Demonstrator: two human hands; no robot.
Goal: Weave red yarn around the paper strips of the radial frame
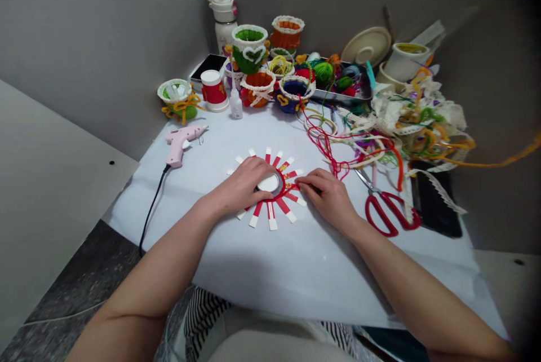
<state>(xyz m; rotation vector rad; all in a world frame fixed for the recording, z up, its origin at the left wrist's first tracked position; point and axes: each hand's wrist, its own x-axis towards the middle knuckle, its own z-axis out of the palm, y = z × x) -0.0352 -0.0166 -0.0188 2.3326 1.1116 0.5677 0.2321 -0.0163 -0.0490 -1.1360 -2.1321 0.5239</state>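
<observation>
A paper cup cut into strips [273, 222] lies splayed like a sun on the table, its strips red with white ends. Its middle shows a white disc with a grey rim [268, 182], ringed by red yarn [282, 191]. My left hand [245, 184] grips this middle from the left, fingers behind and thumb in front, covering several strips. On the right side, my right hand [327, 195] pinches the red yarn at the tips of the strips. More red yarn [313, 135] trails loosely behind that hand, toward a dark blue yarn-covered cup [291, 97].
Red-handled scissors [382, 210] and a black phone-like slab [437, 204] lie right. A pink glue gun [181, 145] with its cord lies left. Decorated cups [249, 52], a glue bottle [235, 104], a tray of yarn balls [333, 97] and tangled lace [422, 114] line the back.
</observation>
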